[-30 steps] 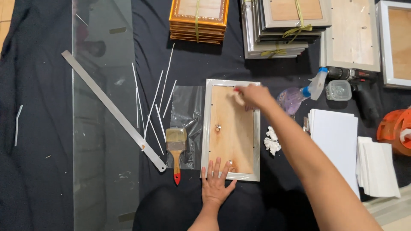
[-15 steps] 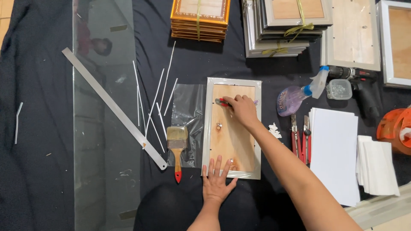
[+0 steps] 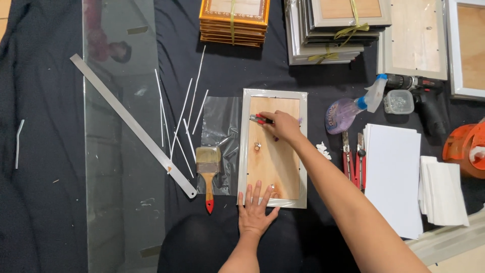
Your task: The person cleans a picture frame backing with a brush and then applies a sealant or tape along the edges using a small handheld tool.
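Since half a second ago the right hand (image 3: 284,125) has slid a little leftward across the wooden backing of the picture frame (image 3: 273,149), bringing the red-handled tool (image 3: 260,119) it grips close to the frame's upper left inner edge. That hand is closed around the tool, its tip pressed near the backing board. The left hand (image 3: 255,211) lies open and flat, fingers spread, on the frame's lower edge, pinning it to the black cloth (image 3: 45,192). Left of the frame sit a clear plastic sheet (image 3: 221,132) and a paintbrush (image 3: 208,174); farther left lie thin white strips (image 3: 178,119), a metal ruler (image 3: 132,125) and a long glass pane (image 3: 124,151). Right of the frame are pliers (image 3: 352,159), a spray bottle (image 3: 349,108) and a stack of white boards (image 3: 393,177). A small clear plastic box (image 3: 398,101) right of the frame holds what look like small metal fasteners. If the tool slips off the edge, it could gouge the wood or jab the steadying hand; too much pressure could crack any glass beneath the backing.
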